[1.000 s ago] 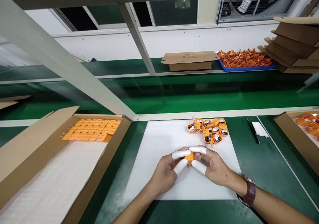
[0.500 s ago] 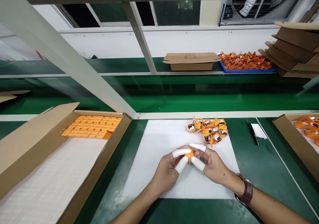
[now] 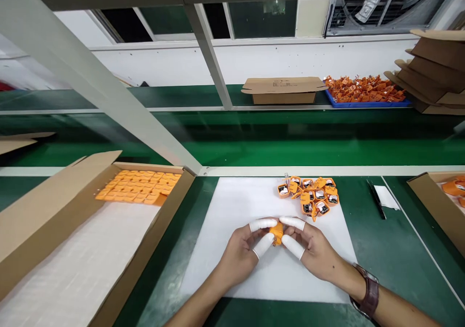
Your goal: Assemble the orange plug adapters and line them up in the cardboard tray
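A small orange case [image 3: 276,233] is held between both hands above a white sheet [image 3: 214,249]. My left hand [image 3: 244,249] pinches its left side with thumb and forefinger, both in white finger covers. On the other side, my right hand [image 3: 313,249] grips it with covered thumb and forefinger. The case's inside and underside cannot be made out. Beyond the hands, several open orange cases [image 3: 319,194] with black and white parts inside lie grouped at the sheet's far right corner.
An open carton [image 3: 170,206] at left holds rows of orange pieces [image 3: 140,185]. At right are a black pen [image 3: 377,200], a white paper [image 3: 387,197] and another carton [image 3: 436,210]. A blue tray [image 3: 370,104] of orange parts stands on the shelf behind.
The view has shifted slightly. The orange case has turned between the fingers and shows more of its surface, and the right thumb and forefinger have shifted on it.
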### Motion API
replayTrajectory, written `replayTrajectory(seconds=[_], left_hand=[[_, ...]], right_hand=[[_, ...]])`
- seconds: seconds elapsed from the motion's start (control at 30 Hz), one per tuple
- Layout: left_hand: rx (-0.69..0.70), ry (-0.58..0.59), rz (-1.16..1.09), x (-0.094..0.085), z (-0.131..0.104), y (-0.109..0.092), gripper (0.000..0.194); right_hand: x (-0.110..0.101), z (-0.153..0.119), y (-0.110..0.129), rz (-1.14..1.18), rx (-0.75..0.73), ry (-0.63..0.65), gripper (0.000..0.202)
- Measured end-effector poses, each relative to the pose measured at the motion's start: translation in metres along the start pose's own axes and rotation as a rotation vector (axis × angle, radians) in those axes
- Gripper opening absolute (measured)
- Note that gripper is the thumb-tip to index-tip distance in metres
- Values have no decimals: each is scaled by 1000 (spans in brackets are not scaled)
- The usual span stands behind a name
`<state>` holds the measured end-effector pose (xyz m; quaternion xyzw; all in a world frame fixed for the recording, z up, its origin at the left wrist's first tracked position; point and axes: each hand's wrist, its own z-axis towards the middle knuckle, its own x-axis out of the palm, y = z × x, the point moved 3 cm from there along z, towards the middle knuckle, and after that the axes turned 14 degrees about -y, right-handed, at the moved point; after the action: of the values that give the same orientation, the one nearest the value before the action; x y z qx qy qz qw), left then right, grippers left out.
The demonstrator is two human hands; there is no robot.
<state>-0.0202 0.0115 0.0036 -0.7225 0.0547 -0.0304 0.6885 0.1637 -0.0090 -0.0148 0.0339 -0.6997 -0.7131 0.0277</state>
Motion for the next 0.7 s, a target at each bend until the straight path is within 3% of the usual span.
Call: replayTrajectory(seconds=[0.23,0.47,0.7], left_hand=[[-89,45,-32,4,-2,3,29],[-41,17,-27,5,-5,11,23],[23,26,-26,10,-4,1,25]], right_hand=[[2,1,-2,-9,4,34,38],[6,0,-1,-76,-25,-22,37],[2,0,-9,-8,5,14,42]])
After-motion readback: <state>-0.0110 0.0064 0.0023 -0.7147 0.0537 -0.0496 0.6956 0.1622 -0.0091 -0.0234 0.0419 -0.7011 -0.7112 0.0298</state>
